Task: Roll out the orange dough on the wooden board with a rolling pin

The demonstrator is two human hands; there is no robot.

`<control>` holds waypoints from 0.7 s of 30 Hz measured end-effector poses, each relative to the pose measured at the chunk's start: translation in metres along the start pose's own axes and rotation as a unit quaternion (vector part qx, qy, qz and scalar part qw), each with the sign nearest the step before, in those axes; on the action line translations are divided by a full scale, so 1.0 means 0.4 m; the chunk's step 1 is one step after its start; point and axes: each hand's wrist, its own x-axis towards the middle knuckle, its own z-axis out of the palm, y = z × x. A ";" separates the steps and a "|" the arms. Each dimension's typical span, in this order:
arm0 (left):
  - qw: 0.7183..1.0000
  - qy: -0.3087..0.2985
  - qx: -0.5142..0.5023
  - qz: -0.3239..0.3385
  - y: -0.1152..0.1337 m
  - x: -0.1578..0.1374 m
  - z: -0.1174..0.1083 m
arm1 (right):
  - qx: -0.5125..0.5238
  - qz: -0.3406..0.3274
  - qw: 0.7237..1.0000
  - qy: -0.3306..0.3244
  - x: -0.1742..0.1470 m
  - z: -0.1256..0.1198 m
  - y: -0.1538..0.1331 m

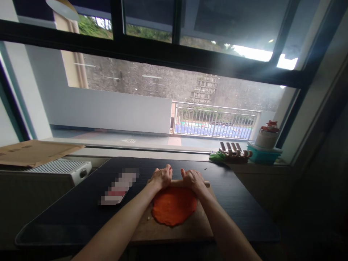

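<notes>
A flattened orange sheet of dough (174, 207), roughly round, lies on a wooden board (174, 235) at the front of the dark table. Across its far edge rests a wooden rolling pin (179, 183). My left hand (161, 177) is closed over the pin's left part, and my right hand (193, 178) is closed over its right part, where the pin's end sticks out. The thumbs point toward each other. Both forearms stretch forward on either side of the dough. A few pale crumbs (148, 218) sit on the board to the left.
On the dark table (81, 210), a blurred-out phone-like object (119, 188) lies to the left. A radiator (63, 168) and brown cardboard (35, 150) are at far left. The right sill holds a teal box (263, 154), a jar (268, 136) and green cloth (216, 156).
</notes>
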 end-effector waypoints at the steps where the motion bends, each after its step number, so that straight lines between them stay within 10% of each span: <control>1: 1.000 -0.002 -0.001 -0.004 -0.002 0.008 0.002 | 0.001 0.002 1.000 -0.004 0.009 0.002 0.002; 21: 0.999 0.034 0.021 0.002 0.010 -0.072 0.001 | -0.009 -0.029 1.000 0.007 -0.078 -0.022 -0.011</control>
